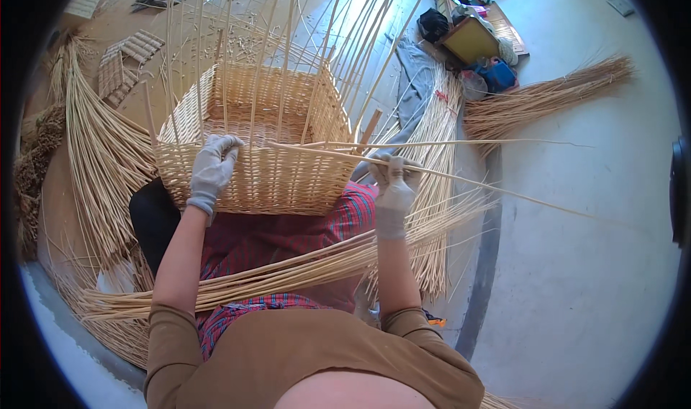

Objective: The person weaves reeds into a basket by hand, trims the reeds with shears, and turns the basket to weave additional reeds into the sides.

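Observation:
A half-woven wicker basket (288, 179) rests against my lap, with tall upright rods rising from its walls and thicker corner stakes. My gloved left hand (213, 166) grips the near rim, its fingers curled over the edge and the thumb side up. Right of the basket, my gloved right hand (393, 186) is closed on a long pale willow rod (461, 174), which runs from the near wall out to the right. A second thin rod (489, 142) sticks out just above it from the same side. The fingertips of both hands are partly hidden.
A bundle of peeled rods (281, 271) lies across my lap. More bundles lie at the left (101, 150) and right (432, 243), with a browner bundle (547, 100) by the wall. A wooden box (471, 43) with bags stands at the back right. Slatted wooden pieces (129, 60) lie far left.

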The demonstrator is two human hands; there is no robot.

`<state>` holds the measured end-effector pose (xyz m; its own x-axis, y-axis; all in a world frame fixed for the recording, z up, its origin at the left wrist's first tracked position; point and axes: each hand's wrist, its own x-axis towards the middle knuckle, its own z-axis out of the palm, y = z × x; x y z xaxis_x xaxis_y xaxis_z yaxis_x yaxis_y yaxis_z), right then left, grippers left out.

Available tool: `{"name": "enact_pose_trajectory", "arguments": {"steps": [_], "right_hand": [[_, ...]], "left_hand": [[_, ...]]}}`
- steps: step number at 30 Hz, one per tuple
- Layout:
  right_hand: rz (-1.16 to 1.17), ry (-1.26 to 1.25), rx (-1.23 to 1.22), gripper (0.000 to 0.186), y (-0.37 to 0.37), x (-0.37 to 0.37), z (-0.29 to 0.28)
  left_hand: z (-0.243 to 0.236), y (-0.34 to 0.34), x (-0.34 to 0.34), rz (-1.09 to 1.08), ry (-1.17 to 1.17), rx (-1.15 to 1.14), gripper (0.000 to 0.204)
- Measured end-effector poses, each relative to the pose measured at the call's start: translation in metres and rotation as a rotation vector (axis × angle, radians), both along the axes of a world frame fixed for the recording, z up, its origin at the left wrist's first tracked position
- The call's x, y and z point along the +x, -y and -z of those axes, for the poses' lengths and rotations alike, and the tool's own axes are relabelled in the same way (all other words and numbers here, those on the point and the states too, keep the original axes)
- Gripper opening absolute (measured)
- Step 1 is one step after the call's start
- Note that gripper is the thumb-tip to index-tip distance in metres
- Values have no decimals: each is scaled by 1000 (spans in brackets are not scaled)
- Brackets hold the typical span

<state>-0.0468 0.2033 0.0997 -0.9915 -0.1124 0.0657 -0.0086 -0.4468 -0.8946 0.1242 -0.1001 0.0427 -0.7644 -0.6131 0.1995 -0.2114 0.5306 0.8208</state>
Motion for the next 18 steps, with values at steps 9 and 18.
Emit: {"name": "enact_pose_trajectory", "arguments": {"steps": [9,18], "right_hand": [[-120,113,51,18,23,-4,44],[-242,95,126,19,16,-32,44]], "left_hand": [[7,-16,5,-58,58,-153,18],[-24,-74,-47,-101,-201,-57,39]]}}
